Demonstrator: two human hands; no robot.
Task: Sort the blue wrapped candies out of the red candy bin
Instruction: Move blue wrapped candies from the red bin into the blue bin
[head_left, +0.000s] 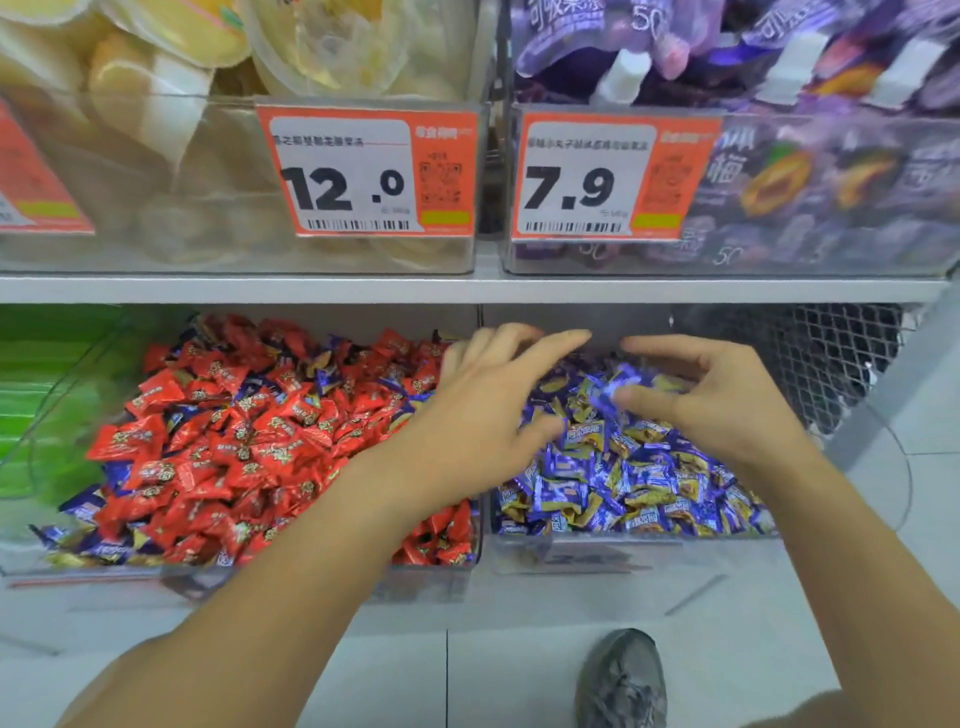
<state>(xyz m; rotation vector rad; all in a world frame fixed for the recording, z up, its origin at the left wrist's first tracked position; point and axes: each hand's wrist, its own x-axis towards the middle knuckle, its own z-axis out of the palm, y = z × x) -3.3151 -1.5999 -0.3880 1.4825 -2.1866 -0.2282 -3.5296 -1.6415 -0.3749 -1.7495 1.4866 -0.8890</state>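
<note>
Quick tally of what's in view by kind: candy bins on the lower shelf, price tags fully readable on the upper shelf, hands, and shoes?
Candy bins: 2 (red candy bin, blue candy bin)
Readable price tags: 2 (12.0 tag, 7.9 tag)
Hands: 2 (left hand, right hand)
Shoes: 1 (grey shoe)
Total: 7

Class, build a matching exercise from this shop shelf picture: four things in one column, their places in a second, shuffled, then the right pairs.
Things
1. red candy bin
2. blue candy bin
3. 12.0 price tag
4. grey shoe

Places
A. on the floor, lower right
B. lower shelf, left of the hands
C. upper shelf, on the bin of yellow snacks
D. lower shelf, under both hands

Pairs: 1-B, 2-D, 3-C, 4-A
</note>
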